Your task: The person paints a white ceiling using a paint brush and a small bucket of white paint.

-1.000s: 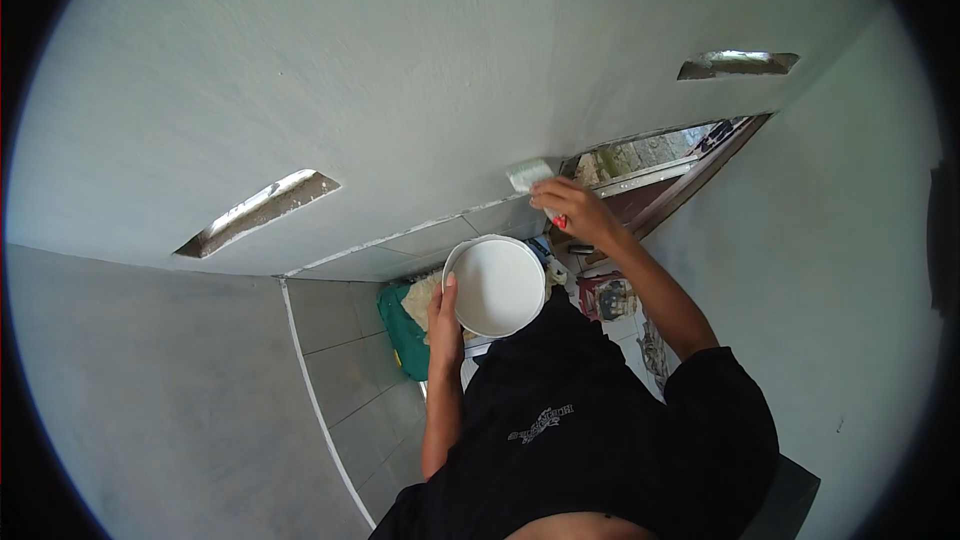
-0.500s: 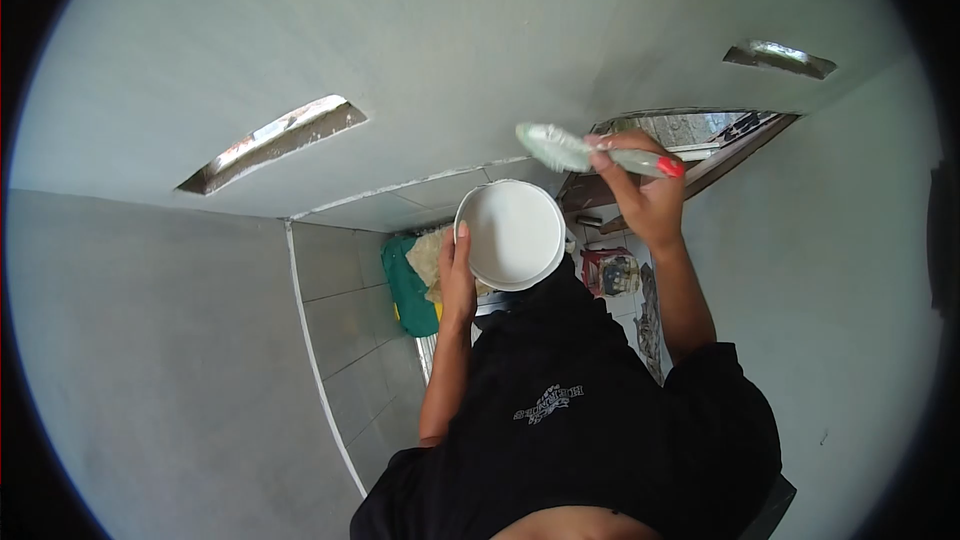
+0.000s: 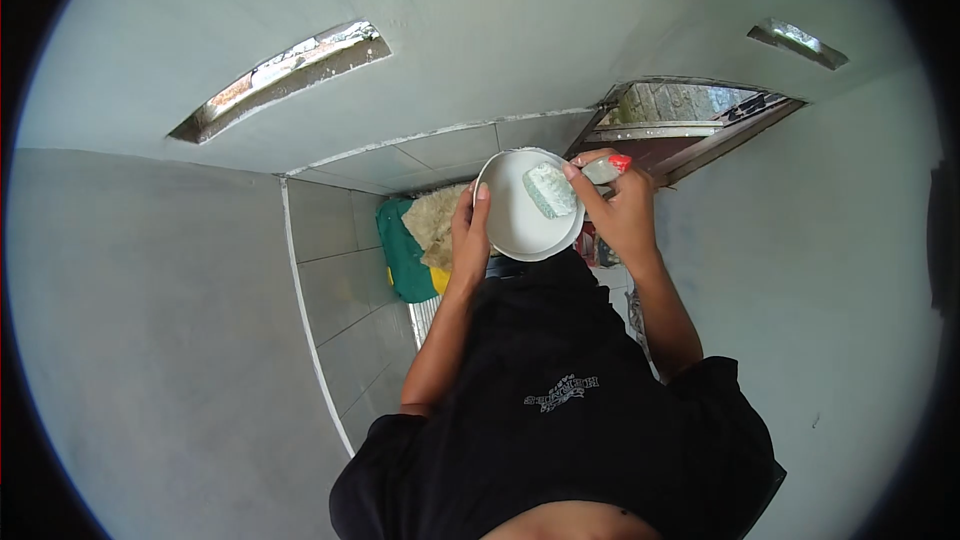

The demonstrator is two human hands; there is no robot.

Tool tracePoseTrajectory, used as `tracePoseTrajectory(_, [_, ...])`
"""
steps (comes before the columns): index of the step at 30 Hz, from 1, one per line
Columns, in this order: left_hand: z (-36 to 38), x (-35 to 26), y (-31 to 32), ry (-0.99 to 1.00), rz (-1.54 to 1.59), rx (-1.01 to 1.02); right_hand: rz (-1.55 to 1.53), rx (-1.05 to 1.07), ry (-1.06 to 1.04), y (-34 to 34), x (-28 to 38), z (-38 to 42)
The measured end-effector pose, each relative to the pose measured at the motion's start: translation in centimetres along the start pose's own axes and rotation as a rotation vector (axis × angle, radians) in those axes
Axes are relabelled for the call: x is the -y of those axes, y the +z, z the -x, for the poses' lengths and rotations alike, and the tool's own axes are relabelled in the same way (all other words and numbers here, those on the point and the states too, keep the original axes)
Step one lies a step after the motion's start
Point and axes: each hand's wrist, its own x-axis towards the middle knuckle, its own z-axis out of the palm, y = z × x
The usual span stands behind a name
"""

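Note:
My left hand [image 3: 471,232] grips the left side of a round white paint tub [image 3: 508,230], thumb over its rim and the other fingers mostly hidden behind. White paint coats the inside of the tub. In my right hand [image 3: 622,208] is a paintbrush [image 3: 550,190], fingers closed round its pale handle, which ends in a red tip. The brush's wide bristles, covered in white paint, are inside the tub near its right wall.
Ahead rises a grey-white wall [image 3: 480,50] with a slot opening [image 3: 285,77] at left and a smaller slot [image 3: 798,43] at right. A doorway [image 3: 690,125] lies beyond my right hand. A green bag [image 3: 398,255] and a beige cloth [image 3: 432,225] sit low by the tiles [image 3: 345,285].
The paintbrush has come down from above the tub's right side, and its bristles are now inside the tub. The tub sits slightly higher and further right in view.

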Motion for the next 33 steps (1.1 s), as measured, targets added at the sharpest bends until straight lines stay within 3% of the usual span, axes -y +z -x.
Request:
tracePoseTrajectory(6, [0.1,0.5,0.2,0.015,0.041,-0.034,-0.025,-0.013,0.044,1.8,-1.7,0.6])
tracePoseTrajectory(8, [0.0,0.8,-0.1,0.018,0.054,-0.012,0.055,-0.081,-0.137,1.9,-1.6,0.6])
tracePoseTrajectory(12, [0.4,0.1,0.0,-0.013,0.104,-0.068,-0.019,-0.122,-0.066,1.6,-0.6,0.7])
tracePoseTrajectory(21, [0.1,0.1,-0.4,0.023,0.112,-0.068,0.123,-0.133,-0.15,2.4,-1.4,1.8])
tracePoseTrajectory(24, [0.0,0.4,-0.8,-0.037,0.05,-0.111,-0.107,-0.189,-0.028,2.8,-2.4,2.5])
tracePoseTrajectory(26, [-0.3,0.9,-1.1,-0.018,0.103,-0.137,-0.442,-0.171,0.338,2.8,-2.4,2.8])
tracePoseTrajectory(27, [-0.3,1.0,-1.4,-0.02,0.117,-0.136,-0.445,-0.191,0.336,2.9,-2.7,3.0])
tracePoseTrajectory(29, [-0.9,1.8,-1.8,-0.027,0.182,-0.108,-0.896,-0.259,0.586,3.5,-3.7,3.4])
tracePoseTrajectory(33, [-2.7,3.2,-2.4,-0.035,0.269,-0.021,-1.073,-0.303,0.72,4.6,-3.8,4.6])
